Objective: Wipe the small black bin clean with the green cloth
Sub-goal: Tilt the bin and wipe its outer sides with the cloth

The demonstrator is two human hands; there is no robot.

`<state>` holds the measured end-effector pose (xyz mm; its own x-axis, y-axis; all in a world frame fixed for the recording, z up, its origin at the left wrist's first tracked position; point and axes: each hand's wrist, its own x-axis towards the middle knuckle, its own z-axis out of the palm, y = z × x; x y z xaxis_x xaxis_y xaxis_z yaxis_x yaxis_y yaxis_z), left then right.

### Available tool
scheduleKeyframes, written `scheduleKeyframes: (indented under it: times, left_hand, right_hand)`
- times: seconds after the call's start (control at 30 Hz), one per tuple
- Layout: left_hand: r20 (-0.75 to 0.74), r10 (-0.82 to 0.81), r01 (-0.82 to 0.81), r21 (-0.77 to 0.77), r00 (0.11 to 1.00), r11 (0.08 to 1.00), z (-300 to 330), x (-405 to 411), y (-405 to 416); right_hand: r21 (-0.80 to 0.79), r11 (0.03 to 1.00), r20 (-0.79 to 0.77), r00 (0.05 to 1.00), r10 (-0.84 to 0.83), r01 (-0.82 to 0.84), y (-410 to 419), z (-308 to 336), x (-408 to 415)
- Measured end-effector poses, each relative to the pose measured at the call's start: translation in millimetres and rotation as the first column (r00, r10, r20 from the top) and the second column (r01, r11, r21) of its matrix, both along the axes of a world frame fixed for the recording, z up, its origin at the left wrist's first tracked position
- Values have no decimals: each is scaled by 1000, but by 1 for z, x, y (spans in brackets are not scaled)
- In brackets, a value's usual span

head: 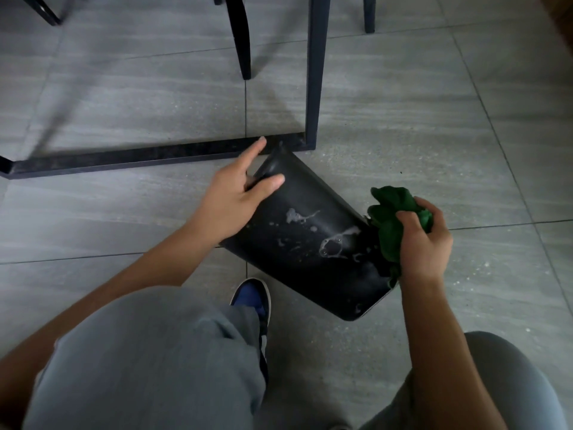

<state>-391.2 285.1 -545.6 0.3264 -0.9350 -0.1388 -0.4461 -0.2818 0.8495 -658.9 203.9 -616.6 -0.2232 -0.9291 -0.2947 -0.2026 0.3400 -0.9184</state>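
Note:
The small black bin (310, 240) lies tilted on its side on the grey tiled floor, with whitish dried stains on its upper wall. My left hand (232, 200) grips the bin's far end, thumb over the wall and index finger stretched out. My right hand (424, 240) is closed around the crumpled green cloth (390, 218), which touches the bin's right edge near its near end. Part of the cloth is hidden under my fingers.
A black metal table frame (148, 156) runs along the floor just behind the bin, with an upright leg (316, 69) and chair legs (243, 35) farther back. My knees in grey trousers and a blue shoe (251, 296) are at the bottom.

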Motion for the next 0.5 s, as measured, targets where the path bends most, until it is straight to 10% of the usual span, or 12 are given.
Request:
scheduleKeyframes:
  times: [0.17,0.33,0.5]
  left_hand:
    - [-295,-62,79,48,953,996,11,8,-18]
    - [39,-223,216,132,974,967,-3,17,0]
    - [-42,-79,79,1,996,997,-10,9,16]
  right_hand:
    - [-59,998,-122,992,11,-18,4,-6,-2]
    - [-69,997,-61,997,-43,39,7,-7,0]
    - [-35,997,25,997,-74,74,3,-4,-2]
